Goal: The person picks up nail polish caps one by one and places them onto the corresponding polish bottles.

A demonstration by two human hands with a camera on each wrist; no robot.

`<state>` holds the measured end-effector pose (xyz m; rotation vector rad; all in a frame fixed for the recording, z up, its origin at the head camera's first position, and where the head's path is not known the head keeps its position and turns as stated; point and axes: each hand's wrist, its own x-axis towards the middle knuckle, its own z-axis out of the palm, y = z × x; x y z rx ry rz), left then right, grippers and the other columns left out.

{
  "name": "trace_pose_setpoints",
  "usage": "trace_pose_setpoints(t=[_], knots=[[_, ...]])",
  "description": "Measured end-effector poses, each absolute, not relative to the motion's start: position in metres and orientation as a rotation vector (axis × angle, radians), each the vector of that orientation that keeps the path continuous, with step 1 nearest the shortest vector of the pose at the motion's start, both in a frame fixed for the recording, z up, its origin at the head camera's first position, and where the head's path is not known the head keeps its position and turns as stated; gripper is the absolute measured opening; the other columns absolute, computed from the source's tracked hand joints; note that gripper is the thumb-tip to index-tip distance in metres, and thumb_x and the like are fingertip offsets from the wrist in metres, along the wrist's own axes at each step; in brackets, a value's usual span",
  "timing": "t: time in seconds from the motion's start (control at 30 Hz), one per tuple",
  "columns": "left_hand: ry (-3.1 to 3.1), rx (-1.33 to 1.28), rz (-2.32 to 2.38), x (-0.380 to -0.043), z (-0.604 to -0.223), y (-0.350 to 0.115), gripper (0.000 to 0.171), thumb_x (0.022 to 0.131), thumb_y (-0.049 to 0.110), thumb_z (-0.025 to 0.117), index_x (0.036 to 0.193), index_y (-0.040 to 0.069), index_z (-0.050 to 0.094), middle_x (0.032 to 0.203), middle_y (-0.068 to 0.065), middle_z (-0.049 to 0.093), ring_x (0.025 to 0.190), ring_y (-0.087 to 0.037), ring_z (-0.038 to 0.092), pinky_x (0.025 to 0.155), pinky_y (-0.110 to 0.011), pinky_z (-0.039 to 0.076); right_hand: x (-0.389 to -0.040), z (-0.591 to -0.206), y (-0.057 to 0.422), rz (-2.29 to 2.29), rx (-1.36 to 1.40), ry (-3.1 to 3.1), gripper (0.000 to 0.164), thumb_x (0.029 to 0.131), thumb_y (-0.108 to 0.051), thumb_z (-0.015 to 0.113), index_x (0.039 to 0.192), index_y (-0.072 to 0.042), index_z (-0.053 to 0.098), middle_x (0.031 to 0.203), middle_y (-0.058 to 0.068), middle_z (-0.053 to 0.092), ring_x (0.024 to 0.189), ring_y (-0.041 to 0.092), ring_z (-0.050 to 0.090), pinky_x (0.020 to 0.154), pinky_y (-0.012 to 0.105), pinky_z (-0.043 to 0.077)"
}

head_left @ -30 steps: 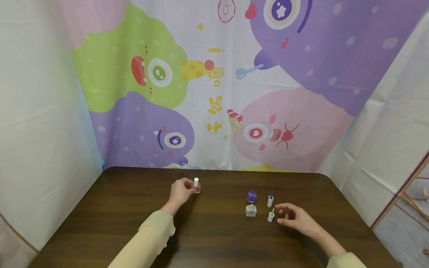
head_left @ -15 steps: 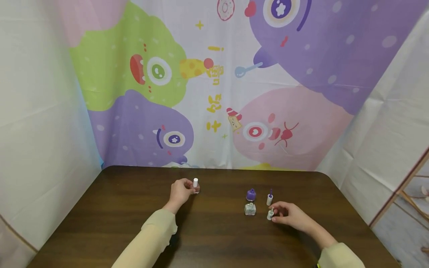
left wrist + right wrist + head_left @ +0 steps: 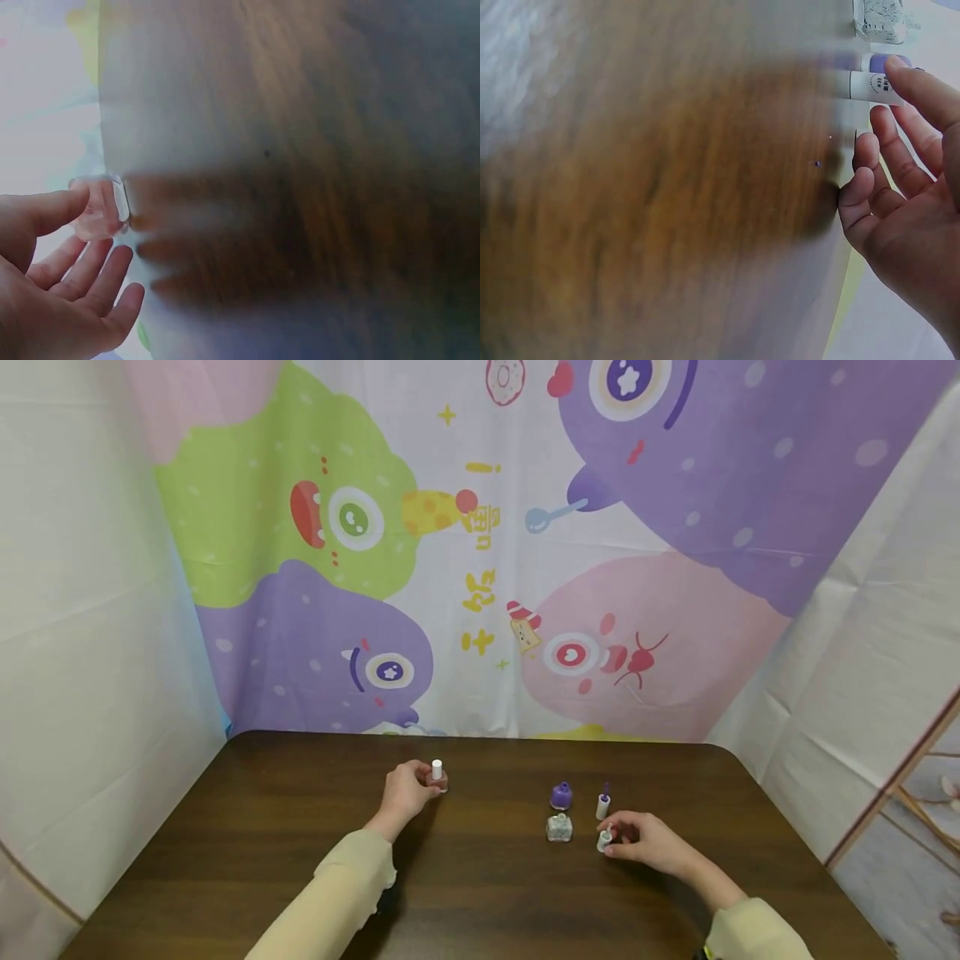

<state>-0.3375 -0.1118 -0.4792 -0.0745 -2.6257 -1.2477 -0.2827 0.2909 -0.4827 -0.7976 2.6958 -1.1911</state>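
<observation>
At the back of the table, my left hand [image 3: 405,793] pinches a pinkish nail polish bottle [image 3: 101,210] between thumb and fingers. Its white cap is on, pointing up. On the right side, my right hand [image 3: 654,843] has thumb and fingertips at a white nail polish cap [image 3: 603,842], which stands on the table with its brush upward. The cap shows at the thumb tip in the right wrist view, other fingers loosely bent. Just behind it stands another white cap with a purple brush [image 3: 603,807]. Left of the caps are an uncapped purple bottle [image 3: 561,797] and an uncapped glittery bottle [image 3: 558,828].
A dark wooden table [image 3: 480,893] carries everything. Behind its far edge hangs a cartoon-print curtain [image 3: 480,552], with pale cloth walls at both sides. A thin frame [image 3: 892,793] stands beyond the right edge.
My right hand has moved left from beside the nearer cap and its thumb and fingertips have closed in on it. My left hand stays at the pinkish bottle.
</observation>
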Motion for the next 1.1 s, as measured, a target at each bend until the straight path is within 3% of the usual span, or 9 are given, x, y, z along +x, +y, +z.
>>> trace_pose_setpoints(t=[0.27, 0.5, 0.73, 0.83, 0.93, 1.1], knots=[[-2.601, -0.100, -1.173, -0.328, -0.467, -0.109, 0.046, 0.073, 0.005, 0.079, 0.113, -0.006, 0.060, 0.106, -0.021, 0.064, 0.101, -0.037, 0.059, 0.086, -0.047, 0.047, -0.282, -0.479, 0.289, -1.191, -0.791, 2.695, 0.028, 0.079, -0.017, 0.075, 0.101, -0.003, 0.065, 0.085, 0.008, 0.062, 0.072, 0.002, 0.049, 0.061, 0.020, 0.042], [-2.467, -0.118, -1.187, -0.311, -0.447, -0.093, 0.047, 0.076, 0.005, 0.076, 0.119, -0.002, 0.059, 0.117, -0.021, 0.056, 0.111, -0.037, 0.051, 0.092, -0.048, 0.043, -0.282, -0.478, 0.288, -1.121, -0.762, 2.749, 0.027, 0.079, -0.020, 0.076, 0.100, -0.006, 0.066, 0.082, 0.005, 0.059, 0.069, 0.004, 0.045, 0.059, 0.020, 0.039], [-2.428, -0.234, -1.261, -0.295, -0.434, -0.071, 0.049, 0.077, 0.006, 0.075, 0.122, 0.002, 0.057, 0.118, -0.016, 0.055, 0.089, -0.028, 0.055, 0.082, -0.042, 0.046, -0.282, -0.480, 0.289, -1.131, -0.771, 2.755, 0.024, 0.079, -0.018, 0.076, 0.097, -0.006, 0.066, 0.082, 0.006, 0.061, 0.070, 0.003, 0.046, 0.060, 0.020, 0.040], [-2.445, -0.283, -1.273, -0.288, -0.431, -0.062, 0.049, 0.078, 0.009, 0.075, 0.123, 0.003, 0.057, 0.122, -0.016, 0.054, 0.099, -0.030, 0.056, 0.087, -0.045, 0.046, -0.282, -0.480, 0.289, -1.139, -0.788, 2.756, 0.022, 0.079, -0.017, 0.076, 0.096, -0.007, 0.067, 0.082, 0.003, 0.061, 0.071, 0.002, 0.047, 0.061, 0.020, 0.041], [-2.453, -0.329, -1.282, -0.283, -0.429, -0.052, 0.049, 0.078, 0.011, 0.076, 0.123, 0.004, 0.058, 0.124, -0.016, 0.054, 0.113, -0.033, 0.053, 0.100, -0.055, 0.035, -0.282, -0.480, 0.289, -1.145, -0.795, 2.753, 0.020, 0.079, -0.017, 0.076, 0.095, -0.009, 0.067, 0.082, 0.000, 0.061, 0.071, 0.002, 0.048, 0.061, 0.020, 0.041], [-2.465, -0.427, -1.291, -0.275, -0.431, -0.038, 0.050, 0.077, 0.011, 0.077, 0.123, 0.004, 0.057, 0.121, -0.014, 0.056, 0.111, -0.030, 0.053, 0.097, -0.052, 0.039, -0.282, -0.479, 0.288, -1.144, -0.795, 2.756, 0.019, 0.079, -0.017, 0.075, 0.094, -0.009, 0.067, 0.083, -0.001, 0.061, 0.072, 0.003, 0.048, 0.062, 0.020, 0.041]])
